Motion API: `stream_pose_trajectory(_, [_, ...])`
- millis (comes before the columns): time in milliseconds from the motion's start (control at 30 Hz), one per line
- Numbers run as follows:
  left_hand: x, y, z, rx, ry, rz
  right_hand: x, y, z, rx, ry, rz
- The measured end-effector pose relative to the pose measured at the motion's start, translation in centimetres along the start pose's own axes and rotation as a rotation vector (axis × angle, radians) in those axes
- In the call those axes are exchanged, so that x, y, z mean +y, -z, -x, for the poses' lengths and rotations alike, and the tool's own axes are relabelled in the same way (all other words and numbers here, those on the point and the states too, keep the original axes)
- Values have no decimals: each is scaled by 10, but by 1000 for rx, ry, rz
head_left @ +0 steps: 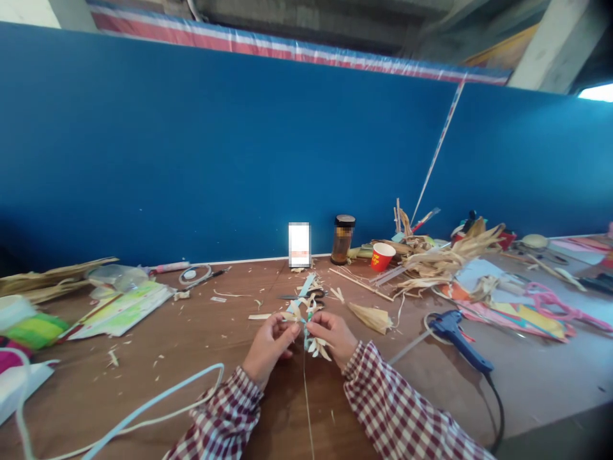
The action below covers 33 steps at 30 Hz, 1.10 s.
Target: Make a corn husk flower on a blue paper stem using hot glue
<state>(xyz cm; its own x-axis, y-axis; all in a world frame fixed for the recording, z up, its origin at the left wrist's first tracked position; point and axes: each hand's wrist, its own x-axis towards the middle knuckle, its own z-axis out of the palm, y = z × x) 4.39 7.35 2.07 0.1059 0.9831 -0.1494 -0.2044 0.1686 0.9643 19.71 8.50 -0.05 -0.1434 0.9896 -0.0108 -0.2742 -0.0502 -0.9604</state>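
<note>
Nearest you, your checked sleeves (383, 409) come in over the near edge of the desk (143, 370), and a thin wire stem (306, 396) runs down between them toward you. Your left hand (268, 345) and right hand (335, 335) meet just above it, both sets of fingers pinched onto a small husk flower (306, 322) wrapped with pale blue tape; it sits in the air just over the middle of the desk, close to the near edge. Holding it from both sides likely keeps the petals from turning on the stem.

Just beyond your hands lie scissors (306, 295) and a folded husk piece (371, 316). To your right a blue glue gun (457, 338) rests with its cord running off the near edge, close enough to snag a sleeve. A pale blue cable (158, 399) loops at your left. Further back, near the far edge, stand a red cup (382, 255) and a dark jar (343, 239), with a heap of dried husks (445, 255) toward the far right corner. The barest room is the brown strip left of your left hand.
</note>
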Motion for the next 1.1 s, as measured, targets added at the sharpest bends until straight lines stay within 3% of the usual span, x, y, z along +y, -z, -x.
stream_pose_trajectory(100, [-2, 1, -4, 24, -51, 92, 3, 0, 0, -58, -4, 38])
stream_pose_trajectory(267, [-6, -1, -7, 69, 37, 184, 5, -1, 2, -132, -26, 53])
stream_pose_trajectory(567, [-12, -11, -5, 194, 132, 426, 5, -7, 3, -14, -53, -112])
stream_pose_trajectory(700, [-18, -16, -4, 231, 93, 479, 3, -11, 5, 15, -111, -215])
stream_pose_trajectory(867, [-18, -18, -1, 216, 2, 479, 3, -12, 5, 7, -144, -251])
stream_pose_trajectory(1100, [-17, -20, 7, 82, -31, 293, -4, -1, 0, -30, -93, -187])
